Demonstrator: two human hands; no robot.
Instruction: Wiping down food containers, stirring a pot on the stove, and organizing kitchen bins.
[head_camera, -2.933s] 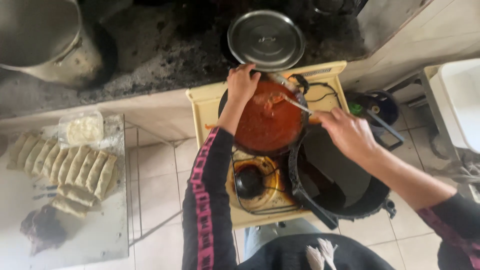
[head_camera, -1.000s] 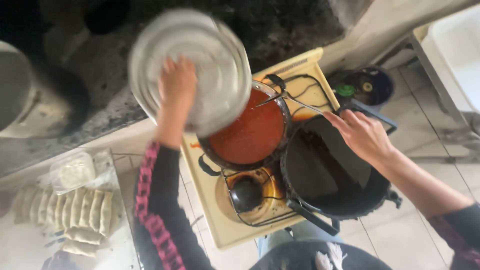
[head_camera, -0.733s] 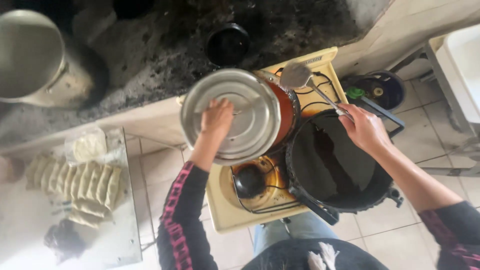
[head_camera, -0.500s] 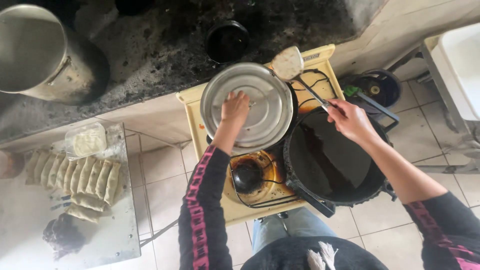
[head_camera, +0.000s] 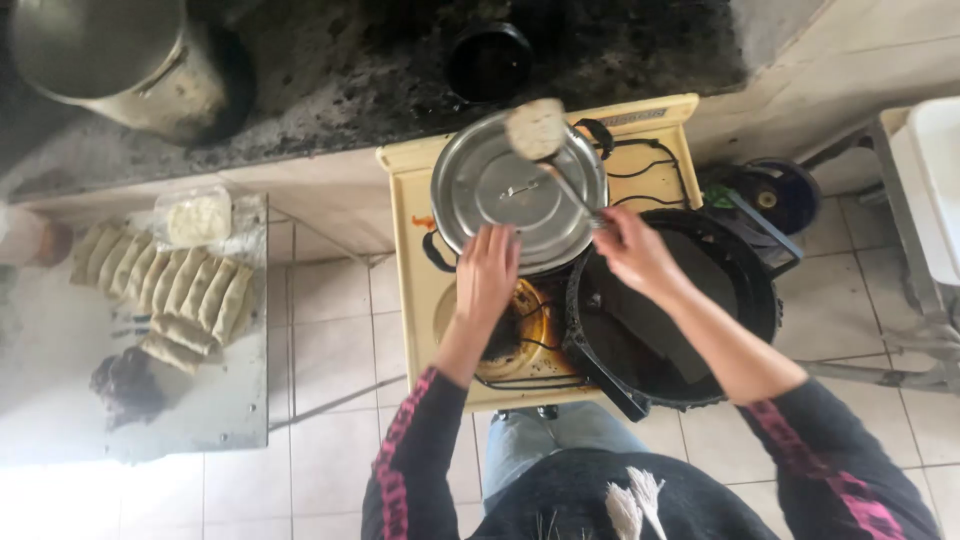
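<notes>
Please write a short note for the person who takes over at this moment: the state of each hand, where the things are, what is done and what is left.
Left hand: open, at the near rim of the metal lid, no grip.
Right hand: grip on the spoon, its head above the lid.
Done: the lid covers the pot on the small yellow stove.
Left: the spoon is not yet set down. The black pan sits beside. The near-left burner is uncovered.

Small yellow stove (head_camera: 405, 300), steel side table (head_camera: 230, 400) and dark stone table (head_camera: 350, 80) over a tiled floor (head_camera: 330, 330).
The stove carries a lidded pot (head_camera: 520, 190) and a black pan (head_camera: 680, 310); the side table holds rows of folded pastries (head_camera: 165, 285); the stone table bears a big metal pot (head_camera: 120, 60).
</notes>
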